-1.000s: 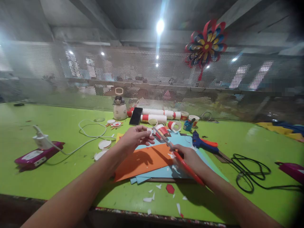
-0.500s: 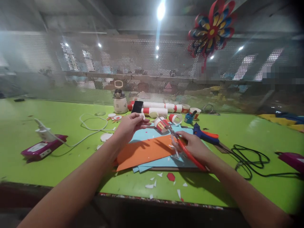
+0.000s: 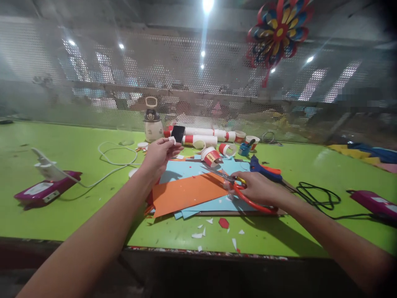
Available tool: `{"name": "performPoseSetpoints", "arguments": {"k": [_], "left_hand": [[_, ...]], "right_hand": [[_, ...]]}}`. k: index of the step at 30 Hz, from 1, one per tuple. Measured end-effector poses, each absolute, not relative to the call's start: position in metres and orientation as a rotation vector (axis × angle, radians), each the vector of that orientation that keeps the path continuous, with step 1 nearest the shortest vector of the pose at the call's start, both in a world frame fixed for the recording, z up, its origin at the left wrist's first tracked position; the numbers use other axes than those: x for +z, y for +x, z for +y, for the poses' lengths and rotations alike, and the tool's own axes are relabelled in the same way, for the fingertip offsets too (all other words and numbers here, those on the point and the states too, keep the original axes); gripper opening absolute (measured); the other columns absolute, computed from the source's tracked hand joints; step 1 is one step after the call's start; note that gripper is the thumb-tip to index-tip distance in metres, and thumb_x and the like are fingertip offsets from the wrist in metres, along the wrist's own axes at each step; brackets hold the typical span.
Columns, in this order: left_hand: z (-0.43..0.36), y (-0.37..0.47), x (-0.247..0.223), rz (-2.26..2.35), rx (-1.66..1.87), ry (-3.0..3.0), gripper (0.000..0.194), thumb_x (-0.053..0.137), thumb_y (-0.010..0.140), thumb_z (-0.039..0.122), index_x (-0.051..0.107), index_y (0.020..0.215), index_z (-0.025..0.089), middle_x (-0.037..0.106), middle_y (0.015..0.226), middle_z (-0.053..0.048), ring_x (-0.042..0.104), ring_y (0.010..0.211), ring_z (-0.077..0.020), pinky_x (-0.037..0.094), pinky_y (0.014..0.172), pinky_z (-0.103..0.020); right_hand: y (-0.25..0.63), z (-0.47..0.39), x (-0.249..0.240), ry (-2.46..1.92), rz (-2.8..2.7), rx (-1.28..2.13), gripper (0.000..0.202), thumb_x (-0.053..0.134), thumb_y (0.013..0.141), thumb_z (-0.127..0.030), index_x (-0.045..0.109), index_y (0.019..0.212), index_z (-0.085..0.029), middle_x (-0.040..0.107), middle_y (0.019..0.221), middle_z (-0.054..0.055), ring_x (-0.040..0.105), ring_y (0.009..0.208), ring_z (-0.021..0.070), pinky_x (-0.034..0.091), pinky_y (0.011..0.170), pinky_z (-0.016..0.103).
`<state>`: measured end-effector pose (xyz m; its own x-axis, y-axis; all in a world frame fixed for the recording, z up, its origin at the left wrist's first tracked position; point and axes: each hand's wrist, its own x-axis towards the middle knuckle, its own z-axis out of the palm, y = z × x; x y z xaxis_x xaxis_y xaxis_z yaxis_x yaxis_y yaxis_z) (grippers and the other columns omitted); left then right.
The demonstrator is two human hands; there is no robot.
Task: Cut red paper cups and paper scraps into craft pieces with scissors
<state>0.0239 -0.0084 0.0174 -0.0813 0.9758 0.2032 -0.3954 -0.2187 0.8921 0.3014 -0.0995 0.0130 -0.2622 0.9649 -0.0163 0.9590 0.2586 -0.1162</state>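
Observation:
My right hand point(image 3: 259, 187) is closed on a pair of scissors point(image 3: 248, 200) with red handles, their blades pointing left over the paper. Between the thumb and fingers of my left hand point(image 3: 161, 154) is a small white paper piece point(image 3: 172, 140). An orange sheet point(image 3: 189, 192) lies below the hands, on top of light blue sheets point(image 3: 204, 207). Just beyond the scissor tips is a red and white paper cup point(image 3: 211, 156), lying tilted. A cut red and white cup ring point(image 3: 227, 149) is to its right.
White rolls point(image 3: 198, 140), a phone point(image 3: 178, 134) and a bottle point(image 3: 154, 126) stand or lie at the back. Right of the paper is a blue glue gun point(image 3: 263, 170) with a black cord point(image 3: 316, 196). Purple power strips point(image 3: 49, 190) sit at both sides. Paper scraps point(image 3: 197, 236) litter the front.
My left hand has moved left with the white paper piece, away from the cup. My right hand has shifted slightly right, and the scissors now lie flatter. The view has tilted a little.

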Motion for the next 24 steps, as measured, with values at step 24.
{"name": "performPoseSetpoints", "arguments": {"k": [24], "left_hand": [[0.005,0.015,0.007,1.026,1.516,0.995,0.011,0.064,0.070,0.006,0.057,0.066,0.012,0.064,0.054,-0.005,0.064,0.052,-0.0138,0.052,0.059,-0.026]], "right_hand": [[0.308,-0.116,0.041,-1.678,-2.780,-0.147,0.027,0.059,0.085,-0.023,0.064,0.111,-0.020,0.062,0.091,0.009,0.059,0.087,0.0269,0.048,0.072,0.041]]}}
